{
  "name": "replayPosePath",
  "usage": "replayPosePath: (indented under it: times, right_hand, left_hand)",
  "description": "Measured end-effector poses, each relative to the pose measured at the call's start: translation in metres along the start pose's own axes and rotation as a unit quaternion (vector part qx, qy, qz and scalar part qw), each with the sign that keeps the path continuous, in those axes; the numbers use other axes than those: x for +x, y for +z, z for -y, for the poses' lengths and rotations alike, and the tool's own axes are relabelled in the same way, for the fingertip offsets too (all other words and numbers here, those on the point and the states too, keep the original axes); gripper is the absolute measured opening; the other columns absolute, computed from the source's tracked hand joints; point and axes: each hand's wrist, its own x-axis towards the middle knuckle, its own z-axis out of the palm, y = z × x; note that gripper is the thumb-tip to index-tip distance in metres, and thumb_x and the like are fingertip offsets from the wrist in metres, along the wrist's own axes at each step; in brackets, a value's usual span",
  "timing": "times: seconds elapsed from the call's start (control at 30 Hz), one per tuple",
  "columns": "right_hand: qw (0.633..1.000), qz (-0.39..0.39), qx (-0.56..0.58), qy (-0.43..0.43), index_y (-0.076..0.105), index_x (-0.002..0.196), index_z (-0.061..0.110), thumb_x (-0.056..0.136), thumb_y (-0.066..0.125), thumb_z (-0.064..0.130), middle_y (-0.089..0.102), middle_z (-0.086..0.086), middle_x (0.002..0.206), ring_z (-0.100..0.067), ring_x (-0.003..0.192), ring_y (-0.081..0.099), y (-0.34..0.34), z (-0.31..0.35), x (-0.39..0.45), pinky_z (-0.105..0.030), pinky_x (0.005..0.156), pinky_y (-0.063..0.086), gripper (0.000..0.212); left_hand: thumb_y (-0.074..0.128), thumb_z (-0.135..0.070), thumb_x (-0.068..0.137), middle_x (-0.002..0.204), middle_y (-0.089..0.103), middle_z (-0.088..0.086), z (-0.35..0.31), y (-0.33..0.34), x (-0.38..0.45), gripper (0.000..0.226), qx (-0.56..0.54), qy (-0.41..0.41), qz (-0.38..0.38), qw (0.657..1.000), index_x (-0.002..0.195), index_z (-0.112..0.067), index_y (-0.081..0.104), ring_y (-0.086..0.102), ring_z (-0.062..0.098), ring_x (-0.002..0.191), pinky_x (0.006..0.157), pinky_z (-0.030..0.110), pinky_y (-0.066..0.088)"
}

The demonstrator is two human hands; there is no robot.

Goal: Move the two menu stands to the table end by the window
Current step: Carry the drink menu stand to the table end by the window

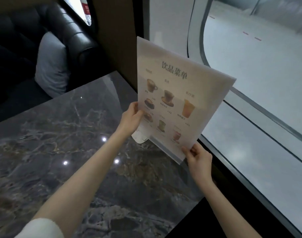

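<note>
A clear acrylic menu stand (pixel 177 93) with a drinks menu of cups and glasses stands upright at the table end beside the window (pixel 260 69). My left hand (pixel 132 118) grips its left edge. Gripping its lower right corner is my right hand (pixel 197 156). Its clear base rests on the dark marble table (pixel 74 152). A small white object (pixel 138 137) peeks out behind its lower left; I cannot tell what it is. Only one menu stand is clearly visible.
A black leather sofa (pixel 66 26) with a grey cushion (pixel 50 66) sits beyond the table's far side. A brown pillar (pixel 115 40) rises at the table's far corner. The window sill runs along the table's right edge.
</note>
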Motion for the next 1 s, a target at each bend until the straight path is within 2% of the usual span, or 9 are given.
replayPosePath:
  times: [0.07,0.13,0.2,0.3,0.43,0.53,0.7,0.87,1.0]
  right_hand:
    - [1.000,-0.017,0.007,0.004,0.065,0.105,0.011,0.084,0.061,0.002,0.064,0.018,0.089,0.014,0.079,0.059,0.001,-0.010,0.002,0.000,0.073,0.043,0.023]
    - [0.999,-0.031,0.007,0.011,0.066,0.102,0.011,0.084,0.061,0.002,0.062,0.023,0.082,0.020,0.076,0.057,0.001,-0.019,0.004,-0.002,0.071,0.044,0.021]
    - [0.999,-0.045,-0.003,0.015,0.066,0.100,0.011,0.084,0.061,0.003,0.063,0.019,0.079,0.013,0.075,0.059,0.002,-0.025,0.005,-0.010,0.072,0.045,0.018]
    - [0.998,-0.065,-0.007,0.016,0.066,0.094,0.007,0.084,0.060,0.002,0.064,0.006,0.076,-0.012,0.078,0.063,0.005,-0.031,0.007,-0.006,0.065,0.042,0.013]
    - [0.998,-0.061,-0.011,0.019,0.065,0.094,0.004,0.085,0.060,0.002,0.069,-0.008,0.078,-0.020,0.084,0.060,0.008,-0.039,0.010,-0.021,0.068,0.047,0.011]
    - [0.997,-0.066,-0.017,0.018,0.064,0.090,0.001,0.085,0.059,0.001,0.070,-0.017,0.079,-0.020,0.084,0.059,0.011,-0.044,0.011,-0.006,0.062,0.041,0.007]
    - [0.997,-0.075,-0.029,0.018,0.065,0.089,-0.001,0.083,0.061,-0.001,0.064,-0.002,0.073,0.019,0.063,0.053,0.016,-0.048,0.013,0.002,0.059,0.037,0.007]
    - [0.997,-0.078,-0.025,0.011,0.065,0.095,-0.001,0.084,0.060,0.000,0.064,-0.002,0.078,-0.002,0.077,0.058,0.018,-0.051,0.013,0.004,0.063,0.037,0.012]
    - [0.996,-0.077,-0.049,-0.003,0.065,0.092,-0.002,0.083,0.061,0.000,0.067,-0.013,0.070,-0.022,0.077,0.059,0.018,-0.053,0.014,0.002,0.057,0.036,0.010]
  left_hand:
    - [0.040,-0.025,0.093,0.139,0.048,0.001,-0.001,0.009,0.007,0.045,-0.004,-0.001,0.016,1.000,0.137,-0.016,0.037,0.046,0.017,0.121,0.082,0.020,0.038]
    - [0.040,-0.026,0.093,0.139,0.048,0.001,-0.001,0.015,0.012,0.045,-0.012,-0.003,0.025,1.000,0.137,-0.016,0.037,0.046,0.018,0.123,0.087,0.022,0.036]
    - [0.043,-0.027,0.093,0.138,0.049,0.002,0.001,0.021,0.016,0.045,-0.020,-0.004,0.032,0.999,0.136,-0.015,0.038,0.046,0.019,0.125,0.091,0.024,0.035]
    - [0.045,-0.028,0.092,0.135,0.051,0.001,0.004,0.028,0.021,0.045,-0.026,-0.003,0.045,0.999,0.135,-0.015,0.040,0.047,0.018,0.123,0.093,0.026,0.037]
    - [0.045,-0.033,0.092,0.135,0.051,0.000,0.006,0.032,0.025,0.047,-0.044,-0.008,0.054,0.998,0.135,-0.015,0.039,0.047,0.016,0.124,0.093,0.024,0.036]
    - [0.044,-0.034,0.094,0.137,0.050,0.001,0.006,0.033,0.028,0.048,-0.041,-0.005,0.058,0.997,0.136,-0.013,0.038,0.047,0.012,0.119,0.090,0.022,0.034]
    - [0.043,-0.033,0.095,0.137,0.050,0.002,0.008,0.033,0.030,0.047,-0.018,0.010,0.057,0.998,0.137,-0.012,0.037,0.044,0.006,0.110,0.089,0.021,0.032]
    - [0.044,-0.033,0.095,0.138,0.049,0.003,0.010,0.034,0.032,0.048,-0.020,0.014,0.064,0.998,0.137,-0.012,0.035,0.044,0.007,0.110,0.091,0.022,0.034]
    - [0.043,-0.033,0.096,0.140,0.047,0.003,0.016,0.034,0.030,0.048,0.008,0.037,0.069,0.997,0.137,-0.010,0.034,0.045,0.016,0.125,0.094,0.021,0.032]
